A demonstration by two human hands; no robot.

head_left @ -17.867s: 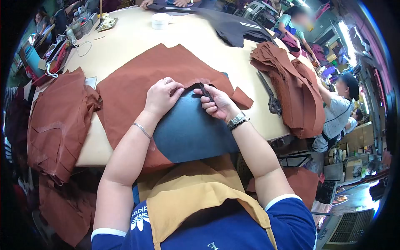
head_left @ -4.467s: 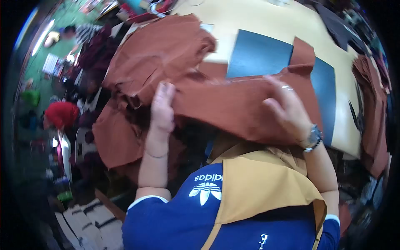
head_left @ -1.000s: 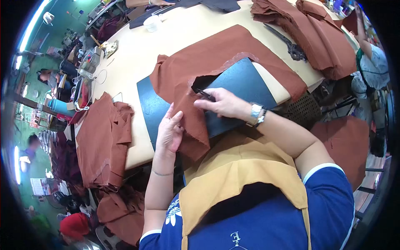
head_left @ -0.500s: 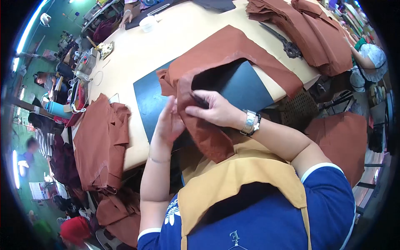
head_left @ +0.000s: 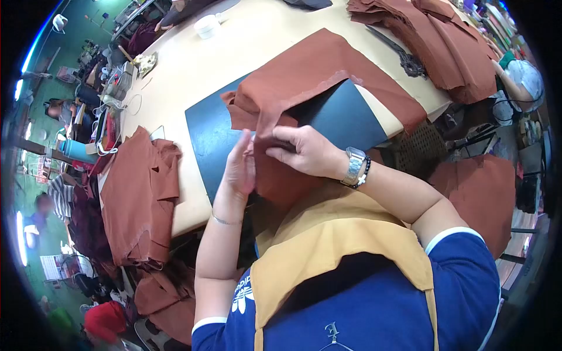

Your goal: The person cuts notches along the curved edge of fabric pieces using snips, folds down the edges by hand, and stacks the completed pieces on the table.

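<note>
A rust-brown piece of cloth [head_left: 316,64] lies over a dark blue-green mat [head_left: 213,137], its near part lifted and folded toward me. My right hand [head_left: 307,152] pinches a fold of this cloth between thumb and fingers. Against the cloth's left edge rests my left hand [head_left: 239,167], held upright with its fingers stretched; some fingertips are hidden by the cloth. A dark gap shows beneath the raised fabric, above the mat.
Brown cloth pieces [head_left: 140,199] hang over the table's left edge. Dark scissors [head_left: 404,58] lie beside a stack of brown cloth [head_left: 433,52] at the back right. A white cup [head_left: 206,27] stands at the far side. Another person's arm [head_left: 512,85] is at the right.
The near fold of cloth that hung toward my lap has swung up and left. My right hand still grips the cloth. A co-worker's hand at the far left has left the tabletop.
</note>
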